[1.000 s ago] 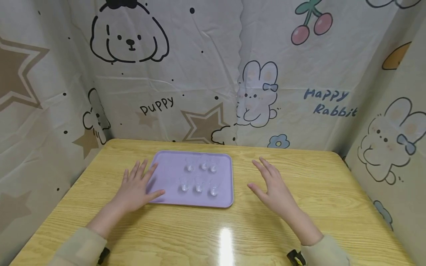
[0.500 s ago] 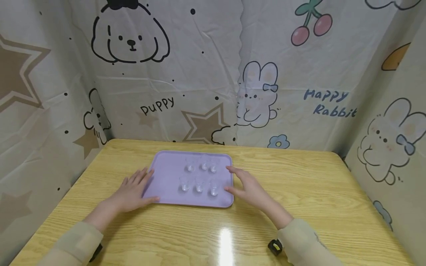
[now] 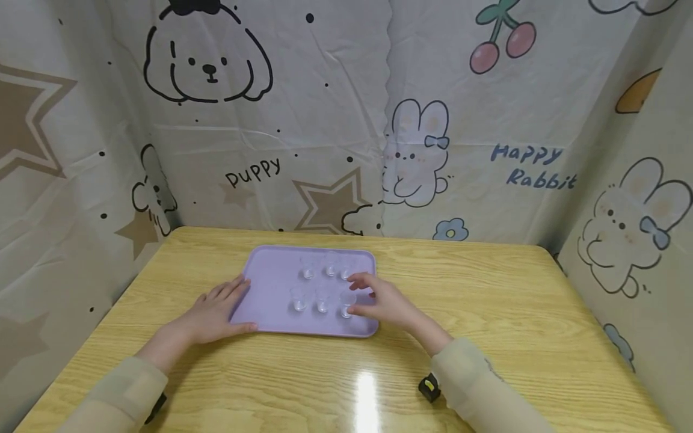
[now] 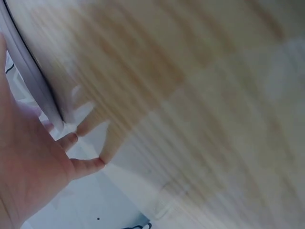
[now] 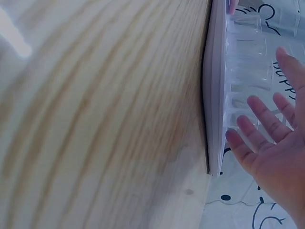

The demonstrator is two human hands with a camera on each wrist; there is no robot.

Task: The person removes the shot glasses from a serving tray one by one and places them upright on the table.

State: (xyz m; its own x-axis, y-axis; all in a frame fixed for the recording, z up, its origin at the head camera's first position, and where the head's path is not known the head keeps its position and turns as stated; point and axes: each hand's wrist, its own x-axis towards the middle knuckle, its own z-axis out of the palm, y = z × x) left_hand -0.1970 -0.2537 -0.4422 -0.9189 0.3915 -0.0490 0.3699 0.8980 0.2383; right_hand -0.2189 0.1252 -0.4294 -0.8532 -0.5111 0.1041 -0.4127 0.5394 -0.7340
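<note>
A lilac tray (image 3: 269, 282) lies on the table with several small clear cups on it, in two rows. My left hand (image 3: 215, 314) is at the tray's left end, fingers along its side and thumb at the front edge. In the left wrist view, that hand's fingers (image 4: 88, 166) reach out straight beside the tray's edge. Over the tray's right end, my right hand (image 3: 388, 305) has thumb and fingers apart, around the front-right cup (image 3: 345, 311). The right wrist view shows its fingers (image 5: 267, 119) spread beside the row of cups (image 5: 250, 71), apart from the nearest cup.
The wooden table (image 3: 303, 379) extends around the tray on all sides. A printed curtain (image 3: 325, 120) hangs behind it and along both sides. Both wrists carry a small black device, such as the right one (image 3: 430, 388).
My right hand has come in from the right, over the tray's right end to the front-right cup. My left hand has lowered to the tray's left edge. The cups have not moved.
</note>
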